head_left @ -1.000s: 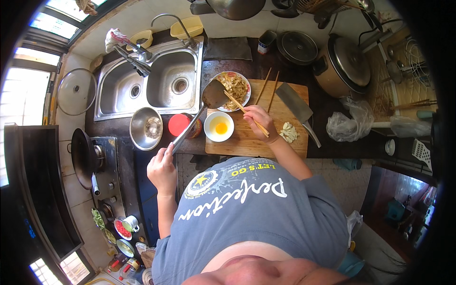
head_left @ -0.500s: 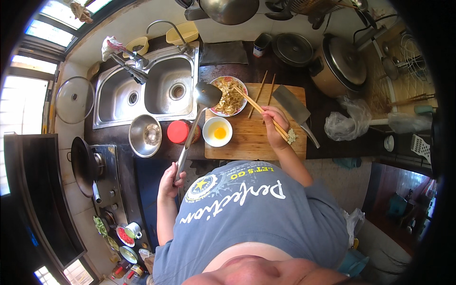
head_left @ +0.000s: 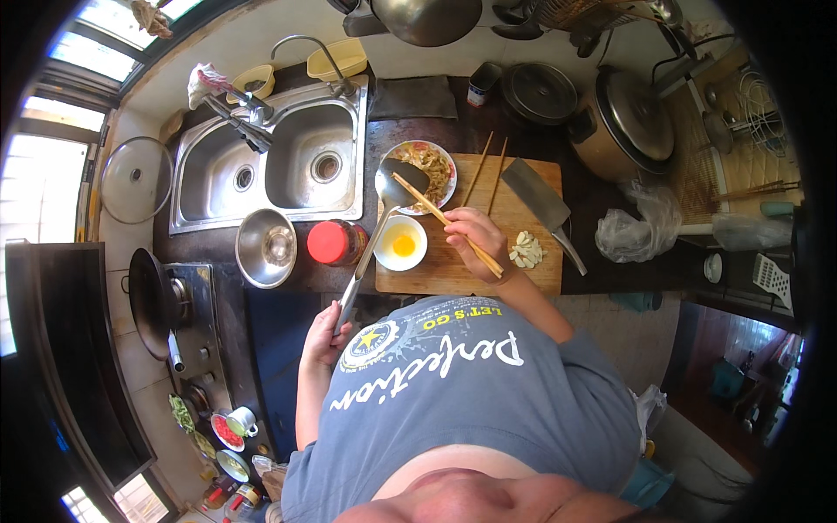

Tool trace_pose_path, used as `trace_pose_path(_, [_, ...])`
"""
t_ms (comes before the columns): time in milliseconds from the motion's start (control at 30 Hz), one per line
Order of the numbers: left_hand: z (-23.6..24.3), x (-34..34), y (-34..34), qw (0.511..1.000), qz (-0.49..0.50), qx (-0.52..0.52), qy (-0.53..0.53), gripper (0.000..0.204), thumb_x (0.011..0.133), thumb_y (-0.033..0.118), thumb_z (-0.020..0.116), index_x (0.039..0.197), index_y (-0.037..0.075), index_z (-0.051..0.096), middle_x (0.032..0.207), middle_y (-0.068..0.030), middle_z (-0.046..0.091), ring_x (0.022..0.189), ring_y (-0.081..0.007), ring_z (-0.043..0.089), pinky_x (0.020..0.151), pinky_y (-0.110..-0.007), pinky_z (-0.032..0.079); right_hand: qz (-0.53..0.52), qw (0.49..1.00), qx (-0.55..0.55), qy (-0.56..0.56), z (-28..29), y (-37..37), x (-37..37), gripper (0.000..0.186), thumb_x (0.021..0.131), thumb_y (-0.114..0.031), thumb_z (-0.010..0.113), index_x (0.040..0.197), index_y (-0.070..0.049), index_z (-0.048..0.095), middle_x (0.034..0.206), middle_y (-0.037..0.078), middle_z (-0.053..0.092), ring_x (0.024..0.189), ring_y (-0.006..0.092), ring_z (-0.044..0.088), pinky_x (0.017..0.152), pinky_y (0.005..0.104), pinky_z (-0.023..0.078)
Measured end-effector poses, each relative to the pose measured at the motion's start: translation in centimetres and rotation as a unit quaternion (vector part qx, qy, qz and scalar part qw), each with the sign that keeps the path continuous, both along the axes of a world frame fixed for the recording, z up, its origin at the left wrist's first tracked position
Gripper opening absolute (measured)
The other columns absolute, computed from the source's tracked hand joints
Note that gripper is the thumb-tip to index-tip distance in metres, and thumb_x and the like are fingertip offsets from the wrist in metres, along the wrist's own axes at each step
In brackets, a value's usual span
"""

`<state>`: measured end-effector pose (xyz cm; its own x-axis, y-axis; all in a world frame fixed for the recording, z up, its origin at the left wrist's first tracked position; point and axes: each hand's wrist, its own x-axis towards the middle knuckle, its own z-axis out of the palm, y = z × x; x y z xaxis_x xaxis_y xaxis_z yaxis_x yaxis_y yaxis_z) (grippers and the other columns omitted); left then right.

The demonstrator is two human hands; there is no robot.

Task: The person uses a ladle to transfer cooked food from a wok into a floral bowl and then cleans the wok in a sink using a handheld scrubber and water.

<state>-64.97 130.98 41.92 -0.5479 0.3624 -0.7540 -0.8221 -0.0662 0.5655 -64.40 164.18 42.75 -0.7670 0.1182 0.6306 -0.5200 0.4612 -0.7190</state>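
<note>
My left hand (head_left: 324,333) is closed around the handle of a long metal wok ladle (head_left: 381,209). Its rounded head covers the left part of a patterned plate of shredded food (head_left: 436,170). A pair of wooden chopsticks (head_left: 436,213) is gripped in my right hand (head_left: 475,235), the tips at the ladle's head. Whether they pinch any food I cannot tell. Just below the head sits a white bowl (head_left: 380,261) with a raw egg (head_left: 403,244) in it. Chopped garlic (head_left: 527,250) lies on the wooden cutting board (head_left: 436,279), right of my right hand.
A cleaver (head_left: 536,193) and a second pair of chopsticks (head_left: 485,174) rest on the board. To the left are a red-lidded jar (head_left: 331,241), a metal bowl (head_left: 266,248) and a double sink (head_left: 359,187). A wok (head_left: 150,305) stands on the stove; a rice cooker (head_left: 602,131) is at the far right.
The ladle's head has moved right, from the plate's left edge to over the plate. My right hand has come left and nearer with its chopsticks, uncovering the garlic.
</note>
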Motion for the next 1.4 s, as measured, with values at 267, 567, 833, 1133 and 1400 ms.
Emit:
trace_pose_path(267, [0.3,0.7,0.7,1.000,0.010,0.012,0.018,0.025,0.087,0.036,0.044,0.084,0.011,0.049,0.054,0.0003,0.043,0.037,-0.0021,0.026,0.033,-0.015,0.017,-0.015,0.998,0.066,0.007,-2.1,1.1,-2.3,0.013,0.072,-0.006,0.062,0.081,0.001,0.056,0.090,0.014,0.056,0.084,0.0287,0.055,0.074,0.0340,0.045])
trace_pose_path(567, [0.2,1.3,1.0,1.000,0.010,-0.001,0.027,0.025,0.088,0.033,0.044,0.084,0.010,0.050,0.054,0.0002,0.044,0.037,-0.0024,0.027,0.033,-0.015,0.018,-0.005,0.999,0.049,0.011,-3.2,0.7,-1.5,0.012,0.073,-0.006,0.061,0.081,0.000,0.055,0.091,0.014,0.055,0.085,0.0286,0.054,0.075,0.0334,0.045])
trace_pose_path(833, [0.2,2.2,1.5,0.998,0.008,-0.031,0.050,0.025,0.088,0.030,0.045,0.093,0.007,0.054,0.053,0.0001,0.045,0.037,-0.0020,0.028,0.033,-0.015,0.019,-0.023,0.999,0.036,-0.018,-4.3,1.6,-2.2,0.011,0.074,-0.007,0.060,0.082,0.000,0.056,0.088,0.013,0.056,0.081,0.0269,0.055,0.073,0.0325,0.045])
trace_pose_path(1133, [1.9,2.7,0.6,0.997,0.054,-0.013,0.059,0.027,0.087,0.033,0.046,0.099,0.011,0.053,0.056,0.0009,0.045,0.038,-0.0010,0.027,0.034,-0.013,0.019,-0.078,0.845,-0.511,-0.136,-5.8,4.1,-2.8,0.019,0.085,-0.020,0.051,0.075,-0.004,0.054,0.081,0.007,0.057,0.073,0.0188,0.058,0.068,0.0274,0.049])
trace_pose_path(1400, [3.4,4.0,0.1,0.983,0.155,0.003,0.099,0.026,0.087,0.035,0.044,0.097,0.011,0.048,0.057,0.0004,0.044,0.038,-0.0019,0.027,0.035,-0.013,0.021,-0.088,0.662,-0.733,-0.132,-6.7,7.7,-3.1,0.036,0.086,-0.039,0.046,0.076,-0.005,0.054,0.070,0.004,0.055,0.055,0.0124,0.051,0.049,0.0209,0.042])
